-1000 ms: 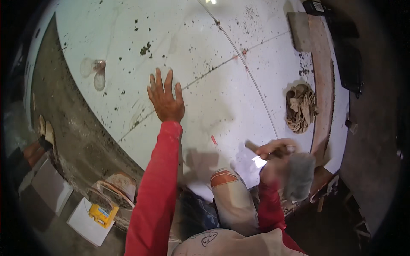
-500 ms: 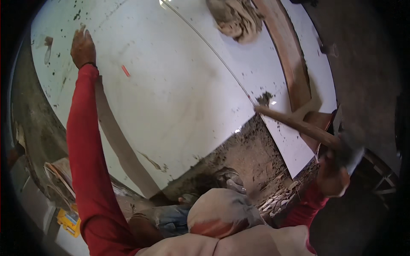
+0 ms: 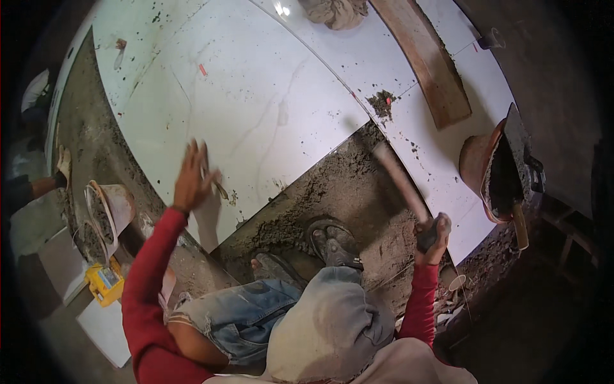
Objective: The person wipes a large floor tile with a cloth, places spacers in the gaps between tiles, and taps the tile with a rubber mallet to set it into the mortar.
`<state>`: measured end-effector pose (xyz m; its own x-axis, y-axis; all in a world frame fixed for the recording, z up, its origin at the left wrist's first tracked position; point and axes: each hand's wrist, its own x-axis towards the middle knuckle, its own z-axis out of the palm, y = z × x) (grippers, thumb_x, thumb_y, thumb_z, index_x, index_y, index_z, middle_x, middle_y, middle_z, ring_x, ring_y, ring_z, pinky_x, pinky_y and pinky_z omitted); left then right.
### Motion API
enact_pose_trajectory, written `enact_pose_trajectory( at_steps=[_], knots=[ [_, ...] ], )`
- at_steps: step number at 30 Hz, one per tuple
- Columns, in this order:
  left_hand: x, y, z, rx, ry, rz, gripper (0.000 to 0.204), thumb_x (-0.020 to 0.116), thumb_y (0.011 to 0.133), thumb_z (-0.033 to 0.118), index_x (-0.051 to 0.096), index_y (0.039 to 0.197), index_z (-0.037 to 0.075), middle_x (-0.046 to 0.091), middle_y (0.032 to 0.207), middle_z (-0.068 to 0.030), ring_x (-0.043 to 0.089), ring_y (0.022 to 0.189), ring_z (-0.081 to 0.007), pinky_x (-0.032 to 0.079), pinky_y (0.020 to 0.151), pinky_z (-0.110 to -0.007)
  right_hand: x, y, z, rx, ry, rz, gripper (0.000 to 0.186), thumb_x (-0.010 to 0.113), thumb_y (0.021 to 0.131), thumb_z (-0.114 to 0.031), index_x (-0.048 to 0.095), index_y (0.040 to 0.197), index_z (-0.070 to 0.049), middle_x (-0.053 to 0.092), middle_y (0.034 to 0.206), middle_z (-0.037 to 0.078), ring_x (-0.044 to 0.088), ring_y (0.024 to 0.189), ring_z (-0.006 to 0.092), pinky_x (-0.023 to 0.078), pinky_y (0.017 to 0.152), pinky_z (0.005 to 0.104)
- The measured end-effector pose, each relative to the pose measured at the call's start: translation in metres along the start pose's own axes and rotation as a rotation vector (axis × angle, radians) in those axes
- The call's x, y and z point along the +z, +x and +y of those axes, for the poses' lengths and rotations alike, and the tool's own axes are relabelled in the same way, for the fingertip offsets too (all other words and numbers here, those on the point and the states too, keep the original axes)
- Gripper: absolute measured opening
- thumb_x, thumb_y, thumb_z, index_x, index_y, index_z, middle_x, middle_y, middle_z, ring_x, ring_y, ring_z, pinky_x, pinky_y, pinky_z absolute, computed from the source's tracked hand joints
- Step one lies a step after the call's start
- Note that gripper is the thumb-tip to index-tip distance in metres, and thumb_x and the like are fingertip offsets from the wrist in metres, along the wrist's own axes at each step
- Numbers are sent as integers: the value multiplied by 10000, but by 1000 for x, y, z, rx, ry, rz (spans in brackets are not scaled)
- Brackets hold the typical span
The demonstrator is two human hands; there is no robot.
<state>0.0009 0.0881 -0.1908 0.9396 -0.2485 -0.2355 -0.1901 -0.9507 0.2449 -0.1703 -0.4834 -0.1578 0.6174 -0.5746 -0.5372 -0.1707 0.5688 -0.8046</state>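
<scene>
My right hand (image 3: 435,240) is wrapped around the dark head of a mallet, whose wooden handle (image 3: 404,182) points forward and left. The handle's free end hovers over bare mortar (image 3: 339,173) near the corner of a large white tile (image 3: 249,121); it looks slightly blurred. Above the near left part of that tile, my left hand (image 3: 194,179) is held with its fingers spread and nothing in them. A small red piece (image 3: 203,69) lies on the tile. Dark mortar crumbs (image 3: 382,104) sit across the joint, on the neighbouring white tile.
At right, a tilted bucket (image 3: 473,160) stands beside a trowel (image 3: 520,227). A wooden board (image 3: 425,64) and a bundled cloth (image 3: 336,13) lie farther off. To the left are another bucket (image 3: 118,208), a yellow device (image 3: 104,283) and another person's foot (image 3: 64,163).
My left hand has come back from the far left of the tile toward me. The mallet has swung left, its handle end leaving the tile corner. My view has shifted.
</scene>
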Motion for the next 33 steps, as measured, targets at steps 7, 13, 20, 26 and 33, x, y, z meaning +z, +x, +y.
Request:
enact_pose_trajectory(
  at_steps=[7,13,20,26,33],
  knots=[
    [-8,-95,73,-5,63,-237,1145,788,739,593,207,1596,103,112,1651,-236,169,1501,-465,304,1179,-517,-24,26,22,-125,-192,-120,281,668,865,-175,501,1075,-94,563,872,36,609,738,165,560,642,336],
    [-4,-107,68,-66,0,-206,1091,816,750,510,221,1600,173,116,1655,-218,163,1502,-465,309,1179,-519,27,37,47,-445,-444,-37,195,686,867,-113,563,1002,-46,597,864,21,577,758,140,492,726,277],
    [-8,-104,69,-70,14,-210,1089,834,725,486,233,1597,231,124,1651,-224,151,1497,-490,323,1175,-530,32,40,35,-156,-234,-111,195,730,903,-166,594,975,-47,634,868,42,596,756,128,486,697,266],
    [-13,-106,74,-96,56,-224,1093,840,685,507,256,1584,296,181,1651,-173,222,1491,-451,488,1046,-532,-4,42,51,-361,-348,-24,143,718,883,-116,595,932,-62,645,800,65,594,743,169,488,710,303],
    [-14,-104,82,-142,71,-209,1119,879,633,442,282,1571,316,202,1653,-127,232,1499,-404,537,996,-504,-27,44,16,-1458,-1442,-380,128,638,899,-121,581,928,-9,593,757,43,561,692,130,492,717,283]
  ],
)
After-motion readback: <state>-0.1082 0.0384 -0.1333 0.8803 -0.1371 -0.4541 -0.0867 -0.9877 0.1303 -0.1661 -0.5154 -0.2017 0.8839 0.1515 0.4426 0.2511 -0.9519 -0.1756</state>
